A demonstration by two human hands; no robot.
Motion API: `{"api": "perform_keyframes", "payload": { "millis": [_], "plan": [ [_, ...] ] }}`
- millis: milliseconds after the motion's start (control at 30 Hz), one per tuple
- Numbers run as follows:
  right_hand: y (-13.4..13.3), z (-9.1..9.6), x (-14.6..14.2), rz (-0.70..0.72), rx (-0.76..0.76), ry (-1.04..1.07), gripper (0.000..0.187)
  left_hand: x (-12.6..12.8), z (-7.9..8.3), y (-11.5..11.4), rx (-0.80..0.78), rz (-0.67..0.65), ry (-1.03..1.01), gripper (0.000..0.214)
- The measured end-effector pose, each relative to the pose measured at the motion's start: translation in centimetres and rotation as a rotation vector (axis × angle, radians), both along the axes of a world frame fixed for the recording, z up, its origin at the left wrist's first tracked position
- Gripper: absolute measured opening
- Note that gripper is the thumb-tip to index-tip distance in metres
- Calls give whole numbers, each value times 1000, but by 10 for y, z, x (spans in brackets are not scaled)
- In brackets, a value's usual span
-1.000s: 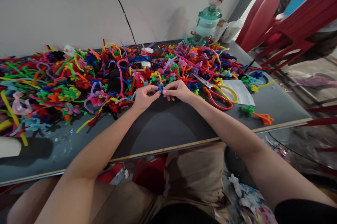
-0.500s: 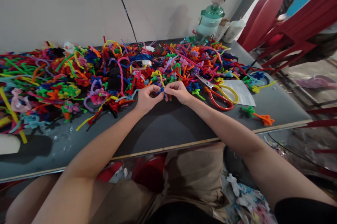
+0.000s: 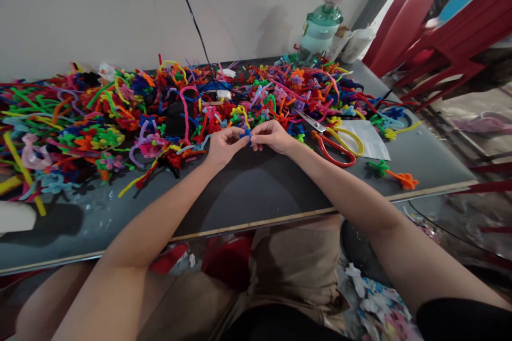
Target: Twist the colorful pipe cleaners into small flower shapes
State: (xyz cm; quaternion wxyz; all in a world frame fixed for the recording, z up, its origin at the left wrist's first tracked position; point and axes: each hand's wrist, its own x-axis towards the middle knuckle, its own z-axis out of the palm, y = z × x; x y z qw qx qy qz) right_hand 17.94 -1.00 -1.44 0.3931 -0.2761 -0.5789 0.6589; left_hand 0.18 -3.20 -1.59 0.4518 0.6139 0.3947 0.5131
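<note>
My left hand (image 3: 222, 145) and my right hand (image 3: 273, 137) meet fingertip to fingertip over the dark table (image 3: 248, 197). Both pinch a small blue pipe-cleaner piece (image 3: 246, 135) between them. A large heap of coloured pipe cleaners (image 3: 132, 111) lies just behind the hands, spreading across the back of the table. Scissors with red and yellow handles (image 3: 334, 144) rest just right of my right hand.
A white sheet of paper (image 3: 366, 141) lies beside the scissors. A green and orange pipe-cleaner flower (image 3: 394, 174) sits near the right front edge. A green bottle with a figurine top (image 3: 322, 26) stands at the back right, with red plastic chairs (image 3: 424, 26) beyond. A black cable (image 3: 192, 15) runs down the wall.
Both hands have stayed together on the blue piece, with small finger movements only. The view has shifted slightly.
</note>
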Motion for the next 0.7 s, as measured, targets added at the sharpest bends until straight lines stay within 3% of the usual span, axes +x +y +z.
{"api": "perform_keyframes", "payload": {
  "millis": [267,700],
  "plan": [
    [2,8,6,109,-9,-110,29,-2,-2,-2,26,-49,45,40],
    [-5,5,-8,-35,-26,19,44,2,3,1,-33,78,29,42]
  ]
}}
